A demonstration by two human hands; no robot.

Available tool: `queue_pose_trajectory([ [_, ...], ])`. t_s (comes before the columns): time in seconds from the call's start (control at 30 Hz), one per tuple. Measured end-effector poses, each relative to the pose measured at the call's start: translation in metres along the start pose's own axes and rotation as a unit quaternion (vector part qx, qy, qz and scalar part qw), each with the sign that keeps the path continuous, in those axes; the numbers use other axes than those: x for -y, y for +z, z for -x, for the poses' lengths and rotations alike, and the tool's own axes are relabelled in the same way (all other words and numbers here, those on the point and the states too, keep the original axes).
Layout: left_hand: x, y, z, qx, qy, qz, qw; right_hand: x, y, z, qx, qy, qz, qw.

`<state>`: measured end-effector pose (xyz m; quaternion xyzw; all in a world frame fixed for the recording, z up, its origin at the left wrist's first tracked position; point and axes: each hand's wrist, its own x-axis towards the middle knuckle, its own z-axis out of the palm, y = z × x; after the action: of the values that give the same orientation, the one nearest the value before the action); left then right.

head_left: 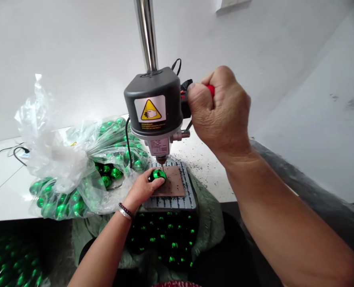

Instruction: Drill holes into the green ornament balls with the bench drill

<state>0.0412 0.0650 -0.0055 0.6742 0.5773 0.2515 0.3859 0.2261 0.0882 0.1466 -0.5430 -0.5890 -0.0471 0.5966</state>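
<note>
A shiny green ball (159,174) rests on a brown board (175,182) on the slotted grey base (188,195) of a drill press (153,91). My left hand (142,187), with a dark bead bracelet and a pale bangle at the wrist, pinches the ball from the left between thumb and fingers. The thin drill bit (163,167) points down at the ball's upper right side; whether it touches cannot be made out. My right hand (224,111) is wrapped round a red-tipped handle (210,91) at the machine's right side.
Clear plastic bags (60,159) of green balls lie on the white table (3,167) at left. Below the base, an open green sack (208,223) holds several more. Dark shavings are scattered right of the press. Another heap of balls (12,259) is at lower left.
</note>
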Motion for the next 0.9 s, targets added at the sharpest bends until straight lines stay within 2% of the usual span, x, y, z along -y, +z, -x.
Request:
queue_pose_trajectory([
  [0.3, -0.015, 0.002, -0.010, 0.017, 0.004, -0.111, 0.994, 0.001, -0.002, 0.000, 0.005, 0.005, 0.019, 1.000],
  [0.4, -0.012, -0.003, -0.013, 0.025, -0.013, -0.084, 0.996, 0.002, -0.003, -0.001, 0.016, 0.011, 0.032, 0.999],
  [0.57, -0.004, -0.011, -0.016, 0.079, -0.035, 0.010, 0.996, 0.004, -0.003, -0.002, 0.025, 0.017, 0.038, 0.999],
  [0.7, -0.010, -0.011, -0.017, 0.056, -0.087, 0.022, 0.994, 0.006, -0.004, -0.003, 0.044, 0.031, 0.063, 0.997],
  [0.9, -0.016, -0.013, -0.017, 0.057, -0.082, 0.015, 0.995, 0.007, -0.005, -0.005, 0.060, 0.031, 0.062, 0.996],
])
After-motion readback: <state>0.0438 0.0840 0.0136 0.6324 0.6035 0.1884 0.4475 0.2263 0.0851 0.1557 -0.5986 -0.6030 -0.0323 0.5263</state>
